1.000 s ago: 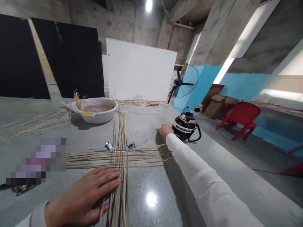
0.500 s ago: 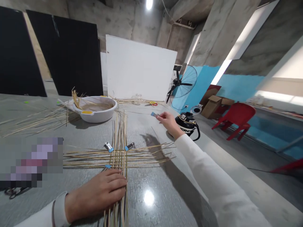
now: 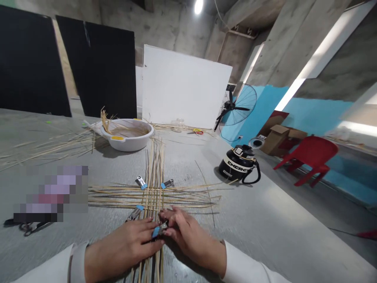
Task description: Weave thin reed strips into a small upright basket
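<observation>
Thin plant strips (image 3: 154, 161) cross in a woven square on the grey table. Blue-tipped metal clips grip three corners: upper left (image 3: 141, 182), upper right (image 3: 167, 183) and lower left (image 3: 136, 212). My left hand (image 3: 126, 245) lies flat over the lower strips, palm down, fingers pointing right. Beside it, my right hand (image 3: 191, 239) pinches another blue-tipped clip (image 3: 159, 230) just below the weave's lower right corner, close to my left fingertips.
A white basin (image 3: 129, 137) with soaking strips stands behind on the left, near loose strips. Scissors (image 3: 197, 132) and a glass jar (image 3: 178, 125) lie at the back. A black jug (image 3: 237, 163) is at the right edge. A blurred-out object (image 3: 55, 188) lies left.
My right hand has come back from the far right with the clip to the weave's lower right corner. My left hand stays on the strips. The view has shifted slightly.
</observation>
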